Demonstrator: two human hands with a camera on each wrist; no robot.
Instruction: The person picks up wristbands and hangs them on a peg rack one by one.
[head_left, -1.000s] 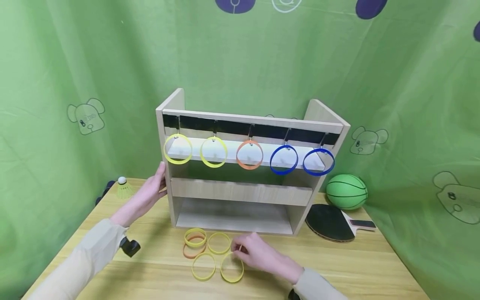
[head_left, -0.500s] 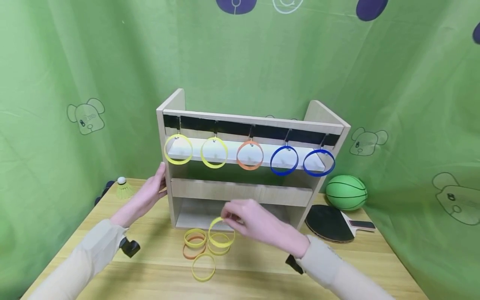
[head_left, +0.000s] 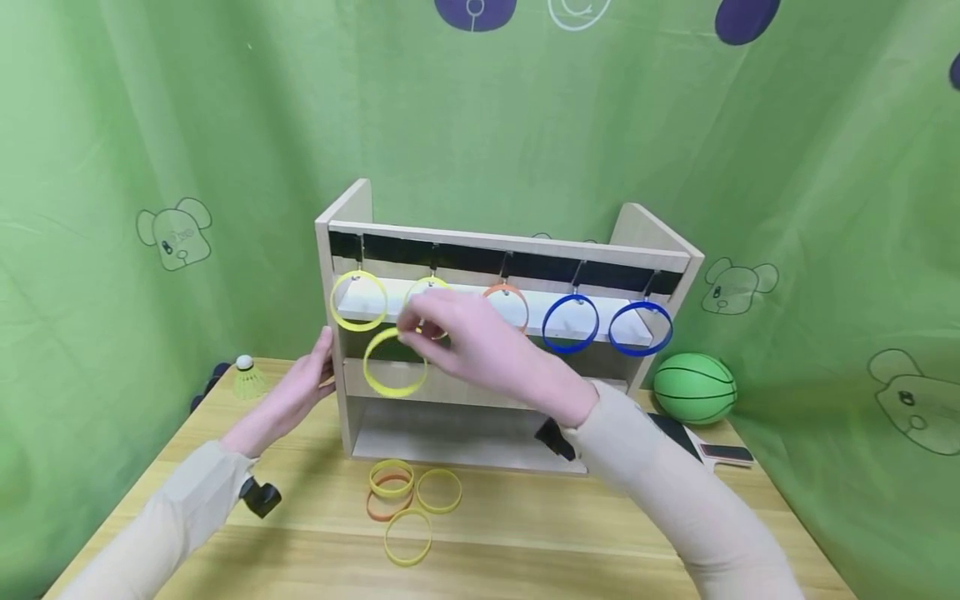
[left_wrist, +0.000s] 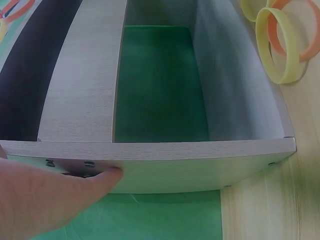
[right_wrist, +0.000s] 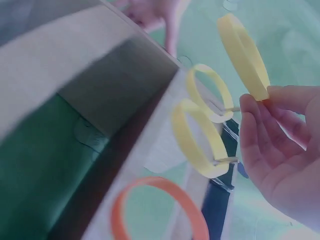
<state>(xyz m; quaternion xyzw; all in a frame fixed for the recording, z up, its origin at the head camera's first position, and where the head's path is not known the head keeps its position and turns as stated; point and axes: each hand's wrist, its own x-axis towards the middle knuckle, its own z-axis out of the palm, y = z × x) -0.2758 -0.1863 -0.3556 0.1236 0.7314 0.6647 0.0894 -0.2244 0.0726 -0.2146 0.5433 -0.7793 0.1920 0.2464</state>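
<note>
My right hand pinches a yellow wristband between thumb and fingertips, in front of the wooden rack. In the right wrist view the held wristband tilts upward near two hanging yellow ones. Hooks on the rack's black strip carry a left yellow wristband, a second yellow one partly behind my hand, an orange wristband partly covered, and two blue wristbands. My left hand rests against the rack's left side; its thumb lies along the side panel in the left wrist view.
On the table before the rack lie several wristbands, one yellow overlapping an orange one. A shuttlecock stands at left. A green ball and a partly hidden table tennis bat are at right.
My right hand has lifted a yellow wristband from the table and carried it up and left to the hanging row. The left hand stays at the rack's side.
</note>
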